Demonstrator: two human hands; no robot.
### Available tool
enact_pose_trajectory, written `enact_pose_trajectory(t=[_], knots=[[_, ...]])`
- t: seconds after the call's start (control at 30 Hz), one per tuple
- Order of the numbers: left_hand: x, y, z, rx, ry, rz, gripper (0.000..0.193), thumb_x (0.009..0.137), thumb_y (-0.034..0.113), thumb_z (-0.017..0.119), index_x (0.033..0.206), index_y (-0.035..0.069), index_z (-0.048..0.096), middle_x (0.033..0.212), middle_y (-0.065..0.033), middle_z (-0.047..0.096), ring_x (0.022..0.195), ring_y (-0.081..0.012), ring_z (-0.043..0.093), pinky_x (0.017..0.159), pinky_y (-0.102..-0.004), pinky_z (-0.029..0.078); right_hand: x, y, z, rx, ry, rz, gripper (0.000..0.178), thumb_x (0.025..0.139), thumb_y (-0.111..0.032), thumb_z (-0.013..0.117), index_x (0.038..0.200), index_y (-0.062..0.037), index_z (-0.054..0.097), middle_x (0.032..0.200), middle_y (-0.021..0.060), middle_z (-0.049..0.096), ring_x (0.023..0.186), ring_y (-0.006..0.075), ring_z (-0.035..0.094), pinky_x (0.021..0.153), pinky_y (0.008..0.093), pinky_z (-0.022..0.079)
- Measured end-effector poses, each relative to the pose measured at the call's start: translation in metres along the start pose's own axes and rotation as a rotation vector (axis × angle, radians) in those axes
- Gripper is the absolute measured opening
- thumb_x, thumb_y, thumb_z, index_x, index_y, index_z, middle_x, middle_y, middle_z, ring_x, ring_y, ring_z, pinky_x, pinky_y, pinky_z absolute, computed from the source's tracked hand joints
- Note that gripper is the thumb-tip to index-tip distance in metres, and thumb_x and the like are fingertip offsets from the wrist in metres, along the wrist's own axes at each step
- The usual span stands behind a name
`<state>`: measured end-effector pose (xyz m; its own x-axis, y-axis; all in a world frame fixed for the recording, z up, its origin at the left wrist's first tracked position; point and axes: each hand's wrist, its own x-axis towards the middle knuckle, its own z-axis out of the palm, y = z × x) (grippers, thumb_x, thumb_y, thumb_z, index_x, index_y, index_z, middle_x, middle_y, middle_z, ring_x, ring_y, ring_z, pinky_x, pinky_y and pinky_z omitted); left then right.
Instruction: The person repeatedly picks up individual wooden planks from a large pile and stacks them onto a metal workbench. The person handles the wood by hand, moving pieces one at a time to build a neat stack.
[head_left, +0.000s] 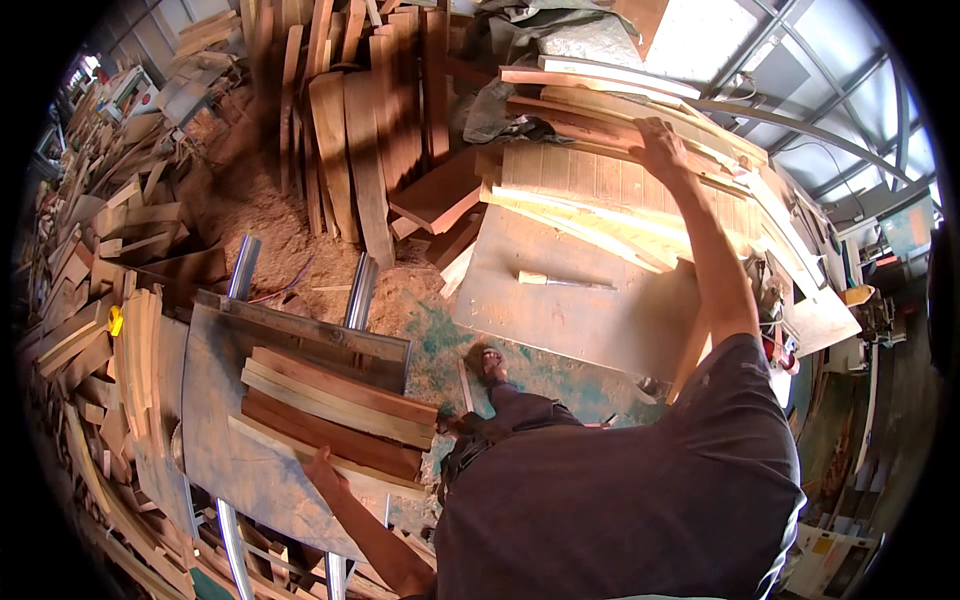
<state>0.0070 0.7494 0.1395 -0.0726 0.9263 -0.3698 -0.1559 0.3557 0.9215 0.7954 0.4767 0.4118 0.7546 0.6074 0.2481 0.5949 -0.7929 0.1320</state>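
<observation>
On the left, a metal saw table (pixel 215 400) bears several wooden strips, reddish and pale, lying side by side. My left hand (pixel 328 478) is at the near edge of this row, its fingers closed against the outermost pale strip (pixel 285 446). My right arm stretches far to the right over a workbench (pixel 520 250). There my right hand (pixel 660 150) grips a reddish wooden strip (pixel 590 127) in a pile of long boards, its fingers curled over the edge. A brush (pixel 560 280) with a pale wooden handle lies on the bench between my hands.
Tall reddish planks (pixel 350 150) lean upright at the back. Sawdust (pixel 250 180) covers the floor around them. Offcuts (pixel 130 220) are heaped along the left side. Metal rails (pixel 361 290) stick out behind the saw table. A grey sheet (pixel 520 120) partly drapes the board pile.
</observation>
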Motion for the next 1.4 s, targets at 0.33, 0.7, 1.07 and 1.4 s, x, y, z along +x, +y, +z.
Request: enact_pose_trajectory(t=[0.33,0.7,1.07,1.4], knots=[[-0.016,0.025,0.042,0.21,0.193,-0.169,0.07,0.073,-0.006,0.065,0.14,-0.003,0.046,0.128,-0.0144,0.06,0.103,-0.0282,0.061,0.09,-0.0407,0.055,0.033,0.032,-0.001,0.084,-0.137,-0.248,0.078,0.066,-0.03,0.087,0.135,-0.0096,0.057,0.123,0.0176,0.062,0.117,0.0362,0.06,0.098,0.0463,0.05],[-0.007,0.009,0.039,0.214,0.198,-0.059,0.068,0.069,-0.007,0.062,0.136,-0.008,0.047,0.128,-0.0145,0.059,0.104,-0.0282,0.059,0.09,-0.0367,0.052,0.034,0.012,-0.015,0.138,-0.227,-0.12,0.06,0.069,-0.027,0.081,0.12,-0.0059,0.06,0.11,0.0213,0.069,0.105,0.0398,0.066,0.089,0.0482,0.052],[-0.001,0.007,0.035,0.145,0.141,-0.035,0.075,0.069,-0.01,0.062,0.142,-0.003,0.043,0.127,-0.0127,0.059,0.105,-0.0271,0.059,0.091,-0.0369,0.053,0.029,0.016,0.006,0.139,-0.159,-0.11,0.06,0.072,-0.028,0.079,0.123,-0.0031,0.06,0.119,0.0217,0.064,0.114,0.0407,0.061,0.097,0.0483,0.049],[0.004,0.001,0.018,0.182,0.152,-0.141,0.076,0.074,-0.004,0.066,0.145,-0.001,0.041,0.133,-0.0127,0.056,0.111,-0.0274,0.058,0.095,-0.0373,0.051,0.034,0.029,0.017,0.269,-0.147,-0.205,0.053,0.072,-0.022,0.078,0.121,-0.0066,0.061,0.109,0.0204,0.068,0.106,0.0389,0.064,0.09,0.0472,0.05]])
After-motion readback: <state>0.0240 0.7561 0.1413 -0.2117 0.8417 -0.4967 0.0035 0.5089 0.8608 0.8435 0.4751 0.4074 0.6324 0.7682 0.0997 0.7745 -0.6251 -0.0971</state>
